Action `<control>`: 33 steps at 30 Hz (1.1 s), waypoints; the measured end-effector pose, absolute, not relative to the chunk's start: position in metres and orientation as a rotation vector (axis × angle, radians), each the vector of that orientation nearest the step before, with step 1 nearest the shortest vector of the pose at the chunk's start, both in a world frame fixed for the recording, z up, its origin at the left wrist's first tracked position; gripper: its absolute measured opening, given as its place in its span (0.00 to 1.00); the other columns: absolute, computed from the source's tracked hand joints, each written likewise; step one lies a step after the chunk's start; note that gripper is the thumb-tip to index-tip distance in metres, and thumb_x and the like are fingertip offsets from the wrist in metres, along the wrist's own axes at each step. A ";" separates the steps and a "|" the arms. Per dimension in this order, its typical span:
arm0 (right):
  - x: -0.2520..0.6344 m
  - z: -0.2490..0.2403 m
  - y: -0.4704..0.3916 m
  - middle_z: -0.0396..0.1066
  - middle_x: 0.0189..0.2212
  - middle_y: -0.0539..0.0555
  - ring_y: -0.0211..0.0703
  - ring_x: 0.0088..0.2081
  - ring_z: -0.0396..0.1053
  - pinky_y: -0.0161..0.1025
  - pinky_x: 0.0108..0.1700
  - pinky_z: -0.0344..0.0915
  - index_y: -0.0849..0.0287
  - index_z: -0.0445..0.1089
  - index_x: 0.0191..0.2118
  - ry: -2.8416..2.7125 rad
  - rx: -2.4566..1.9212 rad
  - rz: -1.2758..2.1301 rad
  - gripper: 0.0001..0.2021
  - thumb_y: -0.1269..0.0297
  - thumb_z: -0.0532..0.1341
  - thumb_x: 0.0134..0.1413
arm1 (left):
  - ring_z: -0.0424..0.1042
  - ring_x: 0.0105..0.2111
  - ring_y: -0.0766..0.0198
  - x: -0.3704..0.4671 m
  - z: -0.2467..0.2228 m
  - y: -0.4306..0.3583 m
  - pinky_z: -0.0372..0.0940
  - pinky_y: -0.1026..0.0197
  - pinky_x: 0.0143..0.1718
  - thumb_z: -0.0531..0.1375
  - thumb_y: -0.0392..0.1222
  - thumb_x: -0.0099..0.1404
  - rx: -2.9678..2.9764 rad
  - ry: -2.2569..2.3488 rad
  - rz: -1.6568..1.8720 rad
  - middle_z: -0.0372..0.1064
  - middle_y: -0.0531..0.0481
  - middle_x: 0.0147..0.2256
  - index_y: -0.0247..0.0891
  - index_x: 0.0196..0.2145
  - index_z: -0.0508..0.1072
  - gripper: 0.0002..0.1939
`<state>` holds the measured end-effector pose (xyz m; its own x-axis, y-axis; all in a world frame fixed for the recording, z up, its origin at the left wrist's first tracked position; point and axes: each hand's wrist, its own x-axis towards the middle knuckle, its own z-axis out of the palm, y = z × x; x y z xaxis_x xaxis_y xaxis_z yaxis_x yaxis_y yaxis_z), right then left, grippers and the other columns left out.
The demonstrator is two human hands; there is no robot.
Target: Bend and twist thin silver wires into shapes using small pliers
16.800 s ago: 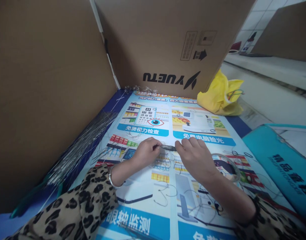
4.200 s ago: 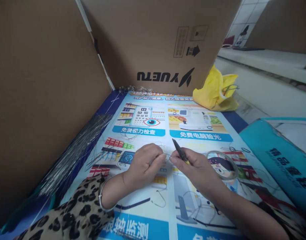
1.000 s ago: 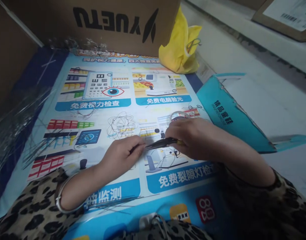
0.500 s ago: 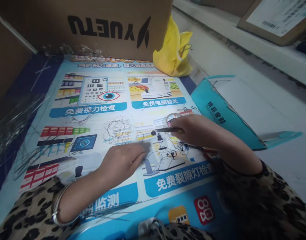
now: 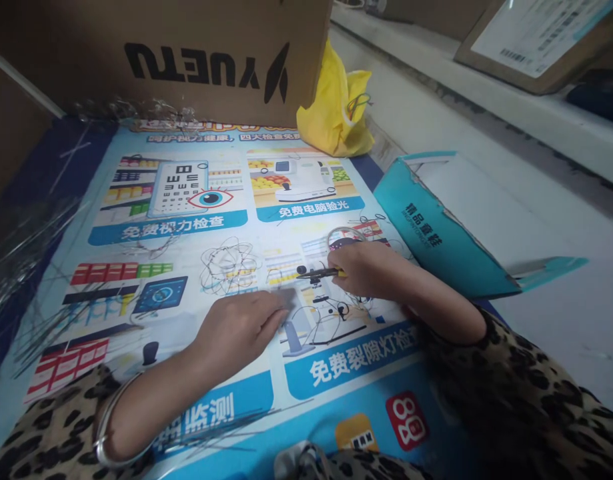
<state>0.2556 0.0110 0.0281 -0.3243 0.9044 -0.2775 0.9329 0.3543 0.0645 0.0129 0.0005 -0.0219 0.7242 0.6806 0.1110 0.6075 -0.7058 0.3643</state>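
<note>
My left hand (image 5: pixel 246 323) is closed over the poster, its thumb and fingertips pressed together; anything between them is too small to make out. My right hand (image 5: pixel 361 267) is wrapped round dark-tipped pliers (image 5: pixel 319 274), whose jaws point left, just above and right of the left fingertips. A flower-shaped wire piece (image 5: pixel 229 265) lies on the printed poster (image 5: pixel 281 240) beyond my left hand. Looped wire (image 5: pixel 326 323) lies below the pliers, and a round ring (image 5: pixel 346 232) sits behind my right hand.
A large cardboard box (image 5: pixel 211 40) stands at the back, beside a yellow bag (image 5: pixel 336 110). A torn teal box (image 5: pixel 431 233) is on the right. Loose straight wires (image 5: pixel 51 320) lie at the left, others near the front edge.
The whole view has shifted slightly. The pliers in my right hand have moved left and down, closer to the fingertips of my left hand, which remains closed.
</note>
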 end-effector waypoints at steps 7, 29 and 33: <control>0.253 0.034 0.010 0.72 0.27 0.59 0.44 0.28 0.67 0.37 0.27 0.53 0.61 0.71 0.32 2.286 1.697 -0.194 0.10 0.63 0.54 0.49 | 0.73 0.31 0.62 0.013 -0.021 0.001 0.64 0.63 0.29 0.48 0.46 0.67 2.640 1.001 0.336 0.74 0.51 0.31 0.41 0.36 0.71 0.14; 0.279 0.048 0.012 0.74 0.32 0.53 0.40 0.30 0.67 0.34 0.27 0.51 0.54 0.72 0.40 2.368 1.450 -0.527 0.15 0.68 0.55 0.45 | 0.73 0.33 0.59 0.015 -0.017 0.001 0.67 0.58 0.31 0.46 0.48 0.68 2.642 0.982 0.194 0.73 0.50 0.33 0.41 0.38 0.71 0.16; 0.276 0.046 0.011 0.73 0.31 0.53 0.41 0.30 0.67 0.34 0.26 0.51 0.56 0.72 0.38 2.355 1.427 -0.485 0.12 0.66 0.57 0.46 | 0.73 0.34 0.58 0.015 -0.016 0.000 0.67 0.57 0.32 0.46 0.47 0.68 2.644 0.980 0.183 0.73 0.49 0.34 0.41 0.39 0.70 0.16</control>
